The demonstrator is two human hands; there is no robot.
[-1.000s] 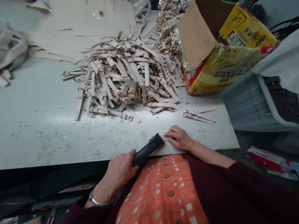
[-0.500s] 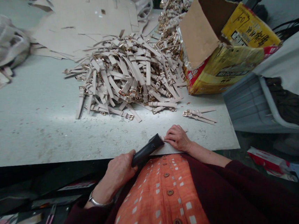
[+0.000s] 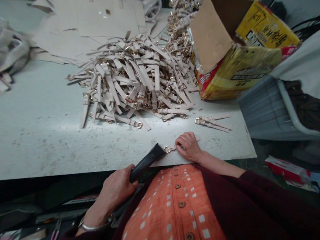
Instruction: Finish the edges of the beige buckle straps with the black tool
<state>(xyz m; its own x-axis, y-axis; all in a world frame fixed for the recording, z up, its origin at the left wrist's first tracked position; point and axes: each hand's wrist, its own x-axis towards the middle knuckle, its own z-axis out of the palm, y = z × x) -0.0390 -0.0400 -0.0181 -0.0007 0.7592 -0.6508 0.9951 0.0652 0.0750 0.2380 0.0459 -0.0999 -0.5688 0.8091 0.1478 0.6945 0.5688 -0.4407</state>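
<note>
Since the earlier frame, the bare left hand (image 3: 118, 187) and the long black tool with a flared end (image 3: 148, 163) had shifted to the left, away from the right hand (image 3: 189, 147). That drew the tool's tip back and brought into view the gold-toned metal buckle (image 3: 167, 149) of a narrow pale beige strap (image 3: 173, 148), so its buckled end lay uncovered.

At the far left, a bundle of whitish, loosely folded material (image 3: 5, 47) sat on the pale, speckled worktable (image 3: 39, 145). Nearer the middle, the left hand, a silver-coloured band at its wrist, was wrapped round the tool's rear end; the tip was close to the buckle, though contact could not be told. Beyond it rose a large tangled heap of beige buckled straps (image 3: 136, 77).

The strap lay near the table's front edge, under the right hand, whose fingers were closed narrowly over its middle; how firmly could not be told. Further right were a few loose beige straps (image 3: 212, 123), then an open yellow-and-red cardboard box (image 3: 237, 72) and a ribbed grey plastic bin (image 3: 266, 114)
</note>
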